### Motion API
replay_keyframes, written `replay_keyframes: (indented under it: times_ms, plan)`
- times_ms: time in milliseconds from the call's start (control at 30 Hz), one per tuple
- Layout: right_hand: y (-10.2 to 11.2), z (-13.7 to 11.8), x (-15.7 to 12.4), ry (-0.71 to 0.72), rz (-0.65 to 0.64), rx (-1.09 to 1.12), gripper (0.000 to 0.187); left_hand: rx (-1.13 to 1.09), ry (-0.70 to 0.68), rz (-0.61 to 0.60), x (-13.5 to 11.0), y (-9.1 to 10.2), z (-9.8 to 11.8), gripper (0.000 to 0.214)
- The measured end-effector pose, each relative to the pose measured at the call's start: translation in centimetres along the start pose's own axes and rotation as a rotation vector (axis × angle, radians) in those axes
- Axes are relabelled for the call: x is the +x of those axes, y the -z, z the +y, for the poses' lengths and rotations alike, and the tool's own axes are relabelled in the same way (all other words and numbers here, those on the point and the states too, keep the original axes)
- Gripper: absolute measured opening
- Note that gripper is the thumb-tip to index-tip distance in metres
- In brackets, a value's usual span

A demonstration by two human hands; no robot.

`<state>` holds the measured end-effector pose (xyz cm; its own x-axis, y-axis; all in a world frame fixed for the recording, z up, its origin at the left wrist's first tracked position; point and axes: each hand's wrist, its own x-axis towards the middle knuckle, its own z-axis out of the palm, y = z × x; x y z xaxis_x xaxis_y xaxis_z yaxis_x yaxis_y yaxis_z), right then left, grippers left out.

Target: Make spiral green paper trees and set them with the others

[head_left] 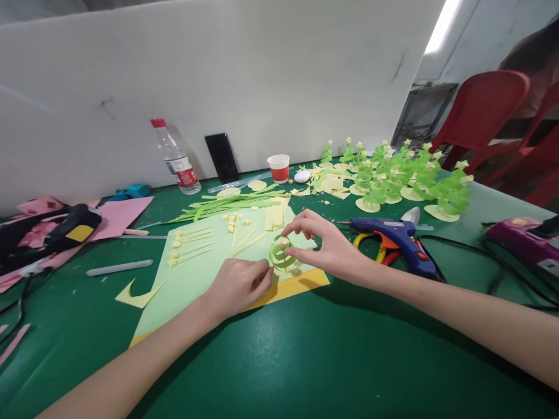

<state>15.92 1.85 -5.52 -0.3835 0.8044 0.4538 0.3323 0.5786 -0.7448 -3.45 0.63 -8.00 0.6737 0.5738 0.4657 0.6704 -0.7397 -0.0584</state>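
Observation:
A small green paper spiral on a pale yellow disc stands on a light green sheet that lies over a yellow sheet. My right hand pinches the spiral from the right, thumb low and fingers curled over its top. My left hand is closed beside it, fingertips pressed at the spiral's left base edge. Yellow sticks with small star tips lie on the green sheet.
A blue glue gun lies right of my hand, its cable trailing right. Finished green paper trees crowd the back right. Green strips, a red cup, a water bottle, a phone, and a black glue gun on pink paper are also here.

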Motion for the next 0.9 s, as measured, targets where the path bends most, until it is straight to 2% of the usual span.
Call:
replay_keyframes:
  times_ms: [167, 467, 900]
  plan:
    - [-0.17, 0.10, 0.06, -0.016, -0.016, -0.010, 0.019, -0.004, -0.003, 0.003, 0.06, -0.06, 0.01, 0.036]
    - [-0.19, 0.45, 0.25, -0.041, 0.024, -0.004, 0.002, 0.011, 0.003, -0.004, -0.05, -0.04, 0.00, 0.035]
    - [-0.25, 0.04, 0.15, -0.039, -0.018, -0.006, 0.008, 0.026, -0.004, -0.016, 0.09, 0.05, 0.02, 0.035]
